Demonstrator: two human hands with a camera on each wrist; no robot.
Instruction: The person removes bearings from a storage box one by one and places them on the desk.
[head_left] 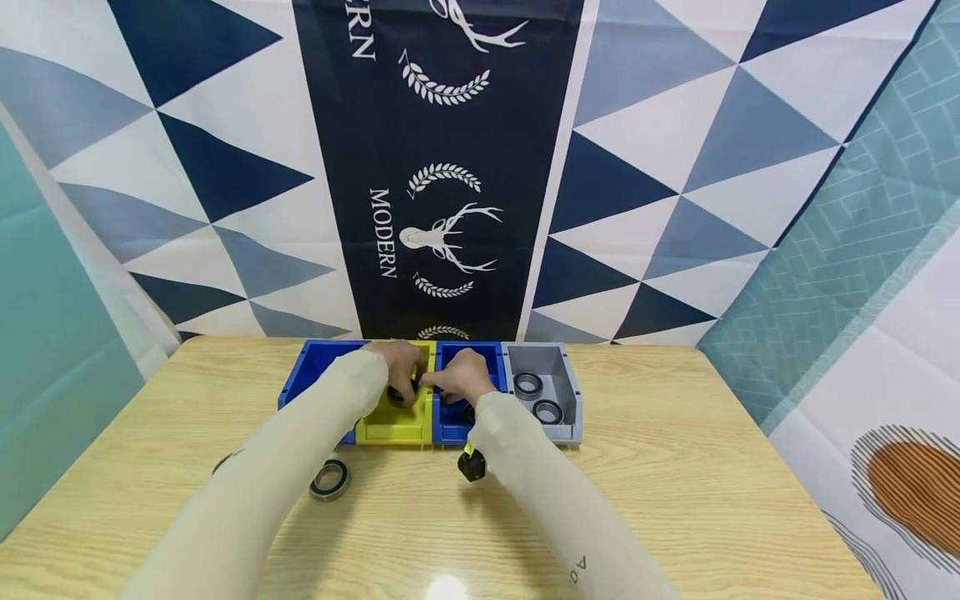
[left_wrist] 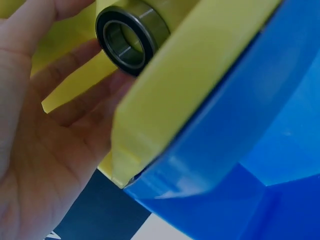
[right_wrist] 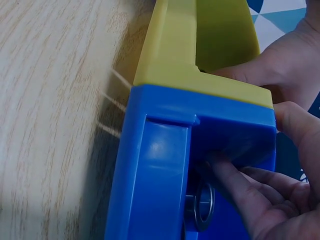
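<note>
My left hand (head_left: 402, 371) is down in the yellow bin (head_left: 393, 432), its thumb and fingers around a bearing (left_wrist: 132, 40). This bearing has a black seal and a steel ring, and it sits close to the bin's side wall. My right hand (head_left: 463, 375) reaches into the neighbouring blue bin (right_wrist: 160, 145), with the thumb by the wall shared with the yellow bin. Inside the blue bin, its index finger extends just above another bearing (right_wrist: 204, 206), and the other fingers are bent. Whether a fingertip touches that bearing cannot be made out.
To the right, a grey bin (head_left: 573, 392) holds two bearings (head_left: 528, 385). Another blue bin (head_left: 307, 367) stands at the left end. A loose bearing (head_left: 330, 480) lies on the wooden table (head_left: 420, 542); another is partly behind the left sleeve. A black object (head_left: 472, 465) hangs by the right wrist.
</note>
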